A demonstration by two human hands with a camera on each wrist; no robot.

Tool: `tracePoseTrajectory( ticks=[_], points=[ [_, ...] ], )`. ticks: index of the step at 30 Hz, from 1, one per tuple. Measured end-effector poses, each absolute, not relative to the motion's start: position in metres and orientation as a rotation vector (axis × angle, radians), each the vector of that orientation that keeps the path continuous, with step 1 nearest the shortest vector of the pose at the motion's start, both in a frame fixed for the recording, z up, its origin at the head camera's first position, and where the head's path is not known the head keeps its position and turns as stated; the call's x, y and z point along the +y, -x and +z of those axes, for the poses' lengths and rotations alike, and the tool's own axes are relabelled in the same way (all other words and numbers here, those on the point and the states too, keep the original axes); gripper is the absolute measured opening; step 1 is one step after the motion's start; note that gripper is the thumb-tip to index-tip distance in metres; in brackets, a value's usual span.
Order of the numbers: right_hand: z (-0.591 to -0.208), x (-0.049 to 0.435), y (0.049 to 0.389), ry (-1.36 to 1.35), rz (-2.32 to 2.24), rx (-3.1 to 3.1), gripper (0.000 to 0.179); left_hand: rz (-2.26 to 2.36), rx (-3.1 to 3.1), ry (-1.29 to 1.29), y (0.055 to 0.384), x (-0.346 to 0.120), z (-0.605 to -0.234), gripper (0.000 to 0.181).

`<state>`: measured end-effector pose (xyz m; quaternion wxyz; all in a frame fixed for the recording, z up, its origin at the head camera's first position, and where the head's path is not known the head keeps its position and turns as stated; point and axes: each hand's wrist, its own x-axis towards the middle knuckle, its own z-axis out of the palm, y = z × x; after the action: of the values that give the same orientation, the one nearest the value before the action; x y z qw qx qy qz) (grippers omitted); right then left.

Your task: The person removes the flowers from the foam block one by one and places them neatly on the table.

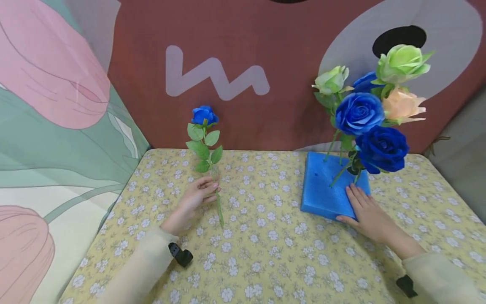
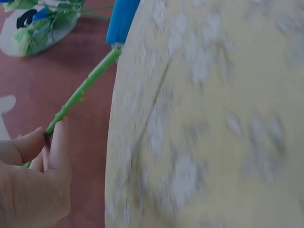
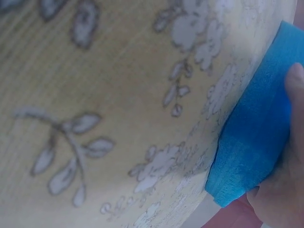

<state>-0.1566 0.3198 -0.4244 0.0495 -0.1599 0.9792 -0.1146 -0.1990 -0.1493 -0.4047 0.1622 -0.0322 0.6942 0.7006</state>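
Observation:
My left hand (image 1: pixel 199 194) pinches the green stem (image 2: pixel 85 88) of a blue artificial rose (image 1: pixel 204 115) between thumb and fingers, with the bloom up and the stem's lower end pointing toward me. Several green leaves sit below its bloom. On the right, my right hand (image 1: pixel 370 215) rests with straight fingers on a blue foam block (image 1: pixel 322 198), its thumb at the near edge. Stuck upright in that block are several artificial roses: blue ones (image 1: pixel 360 113), pale green ones (image 1: pixel 404 63) and a peach one (image 1: pixel 404 104). In the right wrist view, the thumb lies against the block's side (image 3: pixel 256 123).
A yellow floral cloth (image 1: pixel 265 253) covers the table. Behind it stands a brown-red backdrop (image 1: pixel 235 122) with printed shapes, and a tulip-printed panel (image 1: pixel 57 147) borders the left. Small holes show in the foam's top, left of the stems.

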Motion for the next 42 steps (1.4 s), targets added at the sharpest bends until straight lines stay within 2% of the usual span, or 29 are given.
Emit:
tracePoseTrajectory(
  ticks=[10, 42],
  points=[
    [-0.426, 0.319, 0.157, 0.515, -0.332, 3.01, 0.097, 1.847, 2.056, 0.113, 0.184, -0.207, -0.409, 0.059],
    [-0.424, 0.319, 0.154, 0.507, -0.377, 3.013, 0.096, 1.49, 2.285, 0.277, 0.169, -0.316, -0.401, 0.061]
  ],
)
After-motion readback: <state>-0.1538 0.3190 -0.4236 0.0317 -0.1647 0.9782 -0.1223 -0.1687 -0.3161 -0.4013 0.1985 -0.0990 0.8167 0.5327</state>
